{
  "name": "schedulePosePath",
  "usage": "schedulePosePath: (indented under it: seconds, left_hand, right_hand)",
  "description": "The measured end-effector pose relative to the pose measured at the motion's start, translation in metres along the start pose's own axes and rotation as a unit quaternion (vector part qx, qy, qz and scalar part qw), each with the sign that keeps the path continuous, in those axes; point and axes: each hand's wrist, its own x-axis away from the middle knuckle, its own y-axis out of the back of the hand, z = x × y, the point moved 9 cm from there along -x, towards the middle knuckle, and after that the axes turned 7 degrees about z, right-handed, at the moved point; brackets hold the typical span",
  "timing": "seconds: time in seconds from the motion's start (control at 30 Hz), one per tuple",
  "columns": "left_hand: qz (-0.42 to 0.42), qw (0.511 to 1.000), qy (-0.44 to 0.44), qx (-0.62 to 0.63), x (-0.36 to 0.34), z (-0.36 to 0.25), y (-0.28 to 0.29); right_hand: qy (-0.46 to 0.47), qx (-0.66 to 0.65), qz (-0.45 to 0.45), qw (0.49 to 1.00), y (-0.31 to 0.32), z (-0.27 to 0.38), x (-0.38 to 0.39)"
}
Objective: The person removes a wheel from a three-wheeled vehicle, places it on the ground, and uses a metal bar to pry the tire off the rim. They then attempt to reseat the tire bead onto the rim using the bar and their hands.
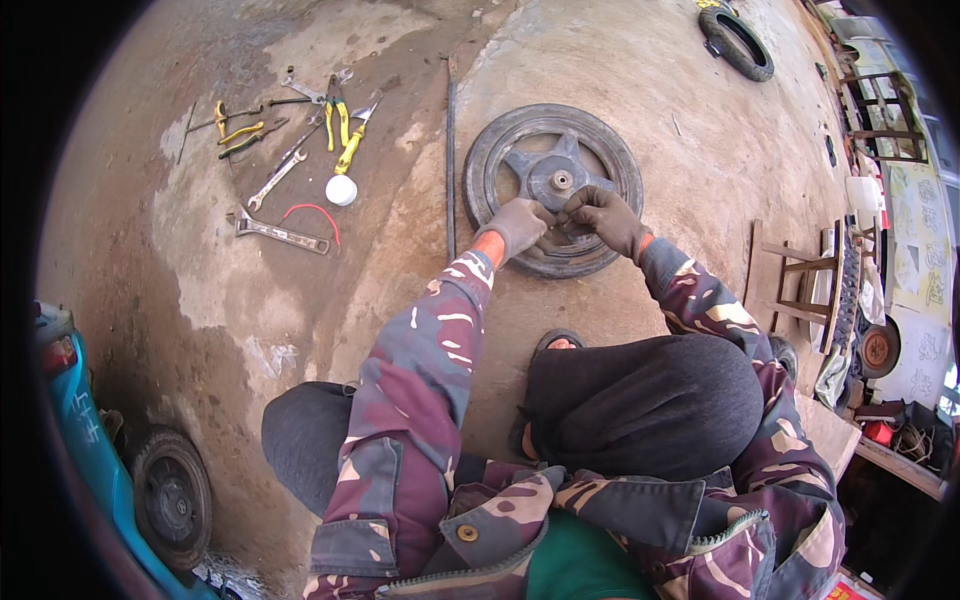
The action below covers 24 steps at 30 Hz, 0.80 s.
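A grey spoked wheel [556,157] lies flat on the concrete floor in front of me, its hub and axle hole facing up. Over its near half, just below the hub, my two hands in grey gloves almost meet. My left hand [519,225] is closed, with thumb and fingertips pinched together near the wheel's centre. Bent in a similar pinch, my right hand [606,217] sits just right of it. Whatever lies between the fingertips is too small or hidden to make out.
Left of the wheel runs a long thin bar [451,160]. Farther left lie pliers [240,133], an adjustable wrench [285,233], a white round container [341,190] and a red tube [318,211]. A loose tyre [738,45] is at far right, a wooden stool [806,283] nearer.
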Motion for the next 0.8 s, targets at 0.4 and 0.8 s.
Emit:
schedulePosePath:
  seconds: [0.4,0.8]
  left_hand:
    - [-0.027,0.999,-0.022,0.01,0.0,0.003,0.002]
    - [-0.039,0.998,-0.051,-0.005,0.001,0.002,0.004]
  right_hand:
    - [-0.011,0.291,-0.059,0.955,-0.02,-0.002,-0.003]
    - [0.059,0.541,-0.022,0.839,-0.056,0.045,-0.001]
